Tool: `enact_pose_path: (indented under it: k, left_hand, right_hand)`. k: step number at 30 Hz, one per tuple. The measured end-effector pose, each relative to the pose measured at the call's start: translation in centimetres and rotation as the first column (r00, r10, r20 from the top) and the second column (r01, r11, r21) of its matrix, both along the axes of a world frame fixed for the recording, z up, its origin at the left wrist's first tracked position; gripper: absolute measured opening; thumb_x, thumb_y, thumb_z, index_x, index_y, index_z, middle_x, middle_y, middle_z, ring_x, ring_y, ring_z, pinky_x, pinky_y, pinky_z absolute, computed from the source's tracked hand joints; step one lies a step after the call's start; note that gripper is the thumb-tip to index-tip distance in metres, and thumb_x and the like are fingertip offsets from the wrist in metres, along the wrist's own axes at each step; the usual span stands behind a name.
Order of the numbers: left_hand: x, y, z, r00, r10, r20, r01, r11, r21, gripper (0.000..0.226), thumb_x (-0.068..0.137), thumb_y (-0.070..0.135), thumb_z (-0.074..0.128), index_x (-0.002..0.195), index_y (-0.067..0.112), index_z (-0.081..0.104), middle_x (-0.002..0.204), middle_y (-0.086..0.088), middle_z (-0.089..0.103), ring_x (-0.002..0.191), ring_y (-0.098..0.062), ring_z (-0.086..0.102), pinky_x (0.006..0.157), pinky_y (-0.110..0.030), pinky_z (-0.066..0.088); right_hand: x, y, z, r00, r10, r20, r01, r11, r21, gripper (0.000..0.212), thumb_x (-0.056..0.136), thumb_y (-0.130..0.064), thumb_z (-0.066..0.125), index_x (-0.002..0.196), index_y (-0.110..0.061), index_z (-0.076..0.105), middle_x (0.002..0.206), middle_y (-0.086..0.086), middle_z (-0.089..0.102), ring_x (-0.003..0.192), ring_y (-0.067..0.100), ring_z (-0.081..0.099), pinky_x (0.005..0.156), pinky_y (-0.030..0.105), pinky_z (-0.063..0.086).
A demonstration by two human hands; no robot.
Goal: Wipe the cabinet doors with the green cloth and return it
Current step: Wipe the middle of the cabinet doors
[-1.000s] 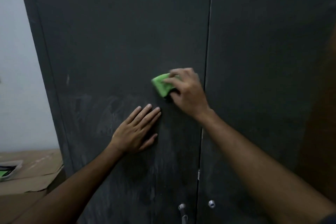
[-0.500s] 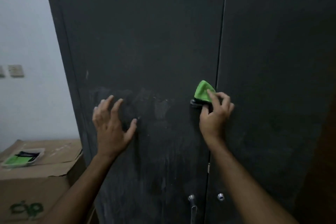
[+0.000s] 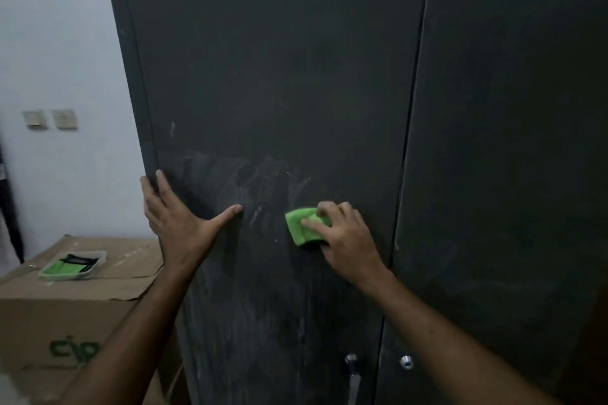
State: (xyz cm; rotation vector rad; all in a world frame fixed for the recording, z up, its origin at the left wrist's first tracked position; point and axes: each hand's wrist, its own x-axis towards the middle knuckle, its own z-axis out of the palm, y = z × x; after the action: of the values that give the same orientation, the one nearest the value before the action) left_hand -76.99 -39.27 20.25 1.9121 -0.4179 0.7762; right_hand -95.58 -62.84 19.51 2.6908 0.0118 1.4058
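Observation:
A tall dark grey cabinet fills the view, with a left door [image 3: 279, 76] and a right door [image 3: 510, 108] split by a vertical seam. My right hand [image 3: 348, 240] presses a folded green cloth [image 3: 302, 225] flat against the left door, fingers on top of it. My left hand [image 3: 179, 220] lies open on the same door, its fingers reaching the door's left edge and its thumb spread to the right. Pale smear marks streak the door between and below my hands.
A cardboard box [image 3: 65, 306] stands at lower left against the white wall, with a small tray [image 3: 74, 265] holding something green and black on top. A metal handle [image 3: 352, 371] and a lock [image 3: 406, 362] sit low near the seam. Two wall switches [image 3: 49, 118] are at left.
My right hand has slid the cloth left and down, away from the seam between the doors. My left hand has moved left to the door's edge and now lies flat on it.

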Motion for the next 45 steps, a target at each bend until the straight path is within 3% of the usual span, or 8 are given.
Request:
enact_pose_path:
  k: [7,13,19,24,30,36,42,45]
  left_hand:
    - [-0.4,0.0,0.2,0.998,0.037,-0.049,-0.035,0.999,0.041,0.153,0.050,0.101,0.065,0.166,0.025,-0.001,0.175,-0.005,-0.001,0.158,-0.043,0.010,0.124,-0.066,0.018]
    - [-0.6,0.3,0.8,0.997,0.044,-0.061,-0.040,0.997,0.067,0.153,0.053,0.093,0.077,0.166,0.022,0.002,0.174,-0.008,0.001,0.157,-0.044,0.013,0.123,-0.067,0.021]
    - [-0.2,1.2,0.7,0.998,0.018,-0.061,-0.013,0.997,0.079,0.144,0.059,0.080,0.084,0.165,0.023,0.006,0.173,-0.012,0.007,0.156,-0.043,0.016,0.123,-0.064,0.023]
    - [0.4,3.2,1.0,0.998,-0.046,-0.035,0.051,0.988,0.146,0.134,0.067,0.061,0.092,0.165,0.019,0.011,0.169,-0.014,0.017,0.154,-0.040,0.022,0.125,-0.061,0.028]
    - [1.5,5.1,1.3,0.993,-0.122,-0.013,0.122,0.972,0.201,0.140,0.070,0.050,0.095,0.166,0.011,0.002,0.167,-0.017,0.018,0.153,-0.041,0.022,0.125,-0.058,0.028]
    - [2.4,6.0,1.9,0.986,-0.160,-0.043,0.166,0.963,0.214,0.134,0.072,0.041,0.096,0.165,0.008,0.006,0.164,-0.017,0.022,0.150,-0.041,0.027,0.123,-0.058,0.034]
    - [2.5,6.5,2.2,0.975,-0.217,-0.050,0.223,0.958,0.179,0.128,0.071,0.040,0.097,0.164,0.012,0.013,0.161,-0.016,0.027,0.148,-0.039,0.030,0.122,-0.058,0.034]
    - [2.7,7.2,2.5,0.956,-0.279,-0.085,0.290,0.945,0.155,0.124,0.074,0.036,0.095,0.165,0.014,0.014,0.165,-0.014,0.031,0.149,-0.038,0.032,0.123,-0.058,0.034]
  right_hand:
    - [0.3,-0.8,4.7,0.887,-0.237,0.398,-0.002,0.857,0.515,0.053,0.072,0.003,0.067,0.119,-0.023,0.071,0.121,0.003,0.054,0.103,0.027,0.049,0.088,0.035,0.047]
    - [-0.8,-0.3,2.6,0.974,-0.028,-0.225,0.025,1.000,-0.018,0.049,0.072,-0.008,0.076,0.117,-0.027,0.073,0.119,0.002,0.056,0.101,0.029,0.052,0.082,0.042,0.048]
    - [0.9,1.9,7.0,0.909,-0.256,0.329,0.065,0.866,0.495,0.050,0.071,0.004,0.068,0.114,-0.020,0.071,0.119,0.006,0.057,0.101,0.031,0.050,0.084,0.041,0.049]
    - [1.2,4.1,3.6,0.951,-0.131,-0.281,0.096,0.986,-0.136,0.041,0.080,-0.014,0.065,0.119,-0.027,0.067,0.127,0.001,0.053,0.108,0.028,0.048,0.085,0.042,0.045]
    - [2.1,5.0,10.4,0.903,-0.355,0.244,0.205,0.852,0.482,0.044,0.075,-0.001,0.066,0.113,-0.022,0.071,0.117,0.006,0.057,0.100,0.031,0.051,0.082,0.042,0.051]
    - [3.9,9.8,4.4,0.961,-0.129,-0.246,0.133,0.991,-0.003,0.040,0.081,-0.014,0.064,0.120,-0.023,0.066,0.124,0.004,0.052,0.105,0.029,0.050,0.085,0.045,0.051]
    - [4.8,9.1,11.0,0.908,-0.359,0.216,0.215,0.842,0.495,0.038,0.074,-0.008,0.069,0.110,-0.021,0.069,0.119,0.005,0.056,0.101,0.031,0.050,0.083,0.043,0.050]
    - [7.8,12.7,9.0,0.963,-0.261,0.074,0.244,0.952,0.185,0.038,0.085,-0.007,0.058,0.117,-0.023,0.068,0.131,0.006,0.055,0.104,0.032,0.049,0.085,0.045,0.045]
